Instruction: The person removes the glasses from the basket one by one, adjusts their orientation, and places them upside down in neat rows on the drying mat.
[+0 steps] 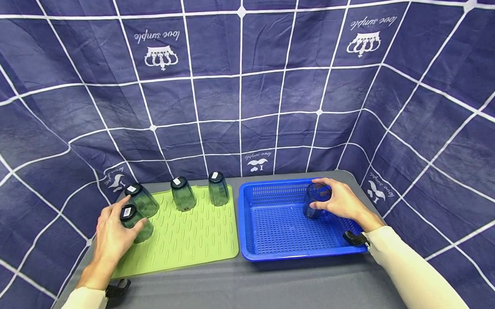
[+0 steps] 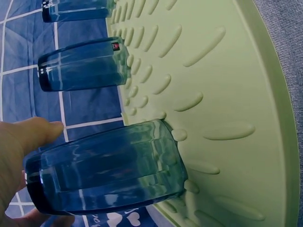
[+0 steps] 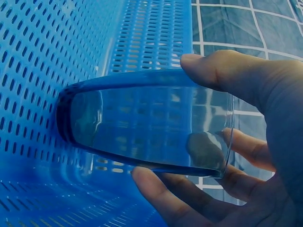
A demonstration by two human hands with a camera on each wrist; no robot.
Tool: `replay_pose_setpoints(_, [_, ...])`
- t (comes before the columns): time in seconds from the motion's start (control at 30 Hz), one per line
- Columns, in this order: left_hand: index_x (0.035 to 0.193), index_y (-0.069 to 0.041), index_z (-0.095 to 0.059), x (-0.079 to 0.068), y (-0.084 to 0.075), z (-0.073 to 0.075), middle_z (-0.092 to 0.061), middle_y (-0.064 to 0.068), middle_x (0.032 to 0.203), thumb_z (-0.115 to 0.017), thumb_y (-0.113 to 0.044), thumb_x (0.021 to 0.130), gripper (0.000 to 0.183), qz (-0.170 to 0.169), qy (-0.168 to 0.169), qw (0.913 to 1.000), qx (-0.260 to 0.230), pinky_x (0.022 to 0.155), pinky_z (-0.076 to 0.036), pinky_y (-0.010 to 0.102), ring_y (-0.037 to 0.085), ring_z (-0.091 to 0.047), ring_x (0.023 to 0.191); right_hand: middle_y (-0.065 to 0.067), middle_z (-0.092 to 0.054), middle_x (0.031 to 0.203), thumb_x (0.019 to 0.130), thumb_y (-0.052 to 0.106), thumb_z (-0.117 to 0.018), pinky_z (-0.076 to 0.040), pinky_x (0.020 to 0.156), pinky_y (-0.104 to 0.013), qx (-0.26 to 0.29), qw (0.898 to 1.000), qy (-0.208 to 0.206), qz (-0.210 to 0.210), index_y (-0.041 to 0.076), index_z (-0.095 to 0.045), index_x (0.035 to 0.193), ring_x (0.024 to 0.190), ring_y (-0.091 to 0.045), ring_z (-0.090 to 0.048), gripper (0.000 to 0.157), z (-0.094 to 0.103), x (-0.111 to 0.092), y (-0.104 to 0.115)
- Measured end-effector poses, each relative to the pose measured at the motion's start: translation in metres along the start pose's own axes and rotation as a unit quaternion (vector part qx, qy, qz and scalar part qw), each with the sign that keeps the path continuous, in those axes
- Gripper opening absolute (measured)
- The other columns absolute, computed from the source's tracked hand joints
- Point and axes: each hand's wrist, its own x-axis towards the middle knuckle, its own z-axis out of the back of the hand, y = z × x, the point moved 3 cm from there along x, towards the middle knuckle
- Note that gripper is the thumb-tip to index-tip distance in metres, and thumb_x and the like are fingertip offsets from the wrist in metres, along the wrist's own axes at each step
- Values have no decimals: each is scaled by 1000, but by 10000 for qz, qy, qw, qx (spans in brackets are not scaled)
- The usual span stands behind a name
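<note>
On the green mat (image 1: pixel 193 247) stand several tinted drinking glasses upside down, dark bases with white labels upward. My left hand (image 1: pixel 113 229) is spread around the front-left glass (image 2: pixel 109 165). In the left wrist view its thumb (image 2: pixel 45 130) stands apart from the glass; its other fingers are partly hidden behind it. Behind that one is another upturned glass (image 1: pixel 144 203). Inside the blue basket (image 1: pixel 304 253), my right hand (image 1: pixel 341 199) grips an upright glass (image 3: pixel 142 123) near the rim, thumb on one side and fingers on the other. Its base is at the basket floor.
Two more upturned glasses, a middle one (image 1: pixel 183 195) and a right one (image 1: pixel 218 189), stand along the mat's back edge. The basket sits just right of the mat on a grey tabletop (image 1: pixel 236 291). A blue gridded cloth (image 1: pixel 266 94) hangs behind and at both sides.
</note>
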Motion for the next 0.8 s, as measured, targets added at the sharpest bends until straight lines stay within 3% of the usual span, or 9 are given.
replay_pose_setpoints(0.4, [155, -14, -72, -2, -26, 9, -66, 31, 151, -101, -13, 82, 79, -515, -412, 9977, -128, 106, -47, 81, 64, -59, 135, -19, -84, 139, 87, 40, -105, -67, 101, -59, 76, 10000, -39, 34, 12, -72, 156, 122, -40, -83, 81, 0, 0, 5])
replay_pose_setpoints(0.63, [147, -10, -77, -4, -48, 10, -71, 31, 141, -100, -11, 81, 69, -1159, -860, 9891, -303, 101, -49, 77, 63, -65, 124, -20, -84, 138, 86, 41, -105, -66, 101, -59, 71, 9997, -204, 94, 12, -73, 155, 122, -40, -84, 82, 4, -2, 13])
replay_pose_setpoints(0.8, [144, -8, -79, -4, -66, 10, -72, 31, 139, -97, -11, 83, 63, -1484, -977, 9830, -457, 104, -50, 73, 62, -65, 126, -20, -84, 138, 87, 41, -105, -68, 100, -60, 77, 9996, -268, 104, 10, -71, 157, 118, -39, -86, 84, 9, -4, 20])
